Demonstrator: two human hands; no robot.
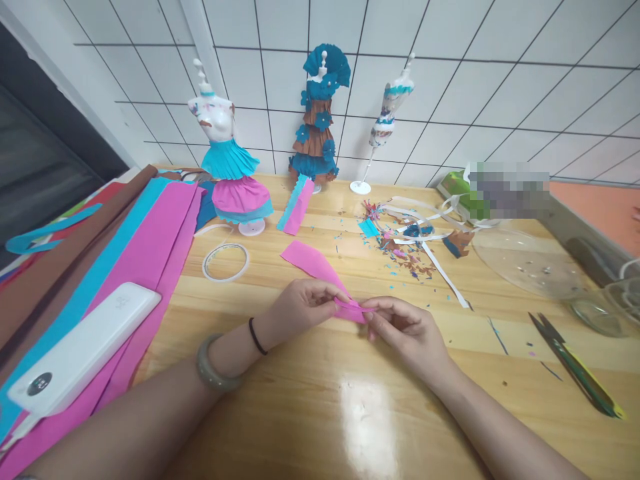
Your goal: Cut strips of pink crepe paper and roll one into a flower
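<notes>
A pink crepe paper strip [316, 263] runs from the table up into my two hands, its near end gathered or folded between them. My left hand [307, 303] pinches the strip from the left, and my right hand [407, 327] pinches its right end. The fingertips of both hands are close together. Just beyond lies a small pink and blue piece of crepe paper [296, 207]. A mini dress form [220, 120] in a pleated blue and pink paper skirt stands behind my left hand, near a roll of double-sided tape [225, 262].
A white power bank [90, 347] rests on stacked crepe paper sheets [145, 233] at left. Two more dress forms [319, 127] [393, 110] stand by the tiled wall. Paper scraps [400, 247], a clear round plate [525, 263] and scissors [575, 367] lie at right.
</notes>
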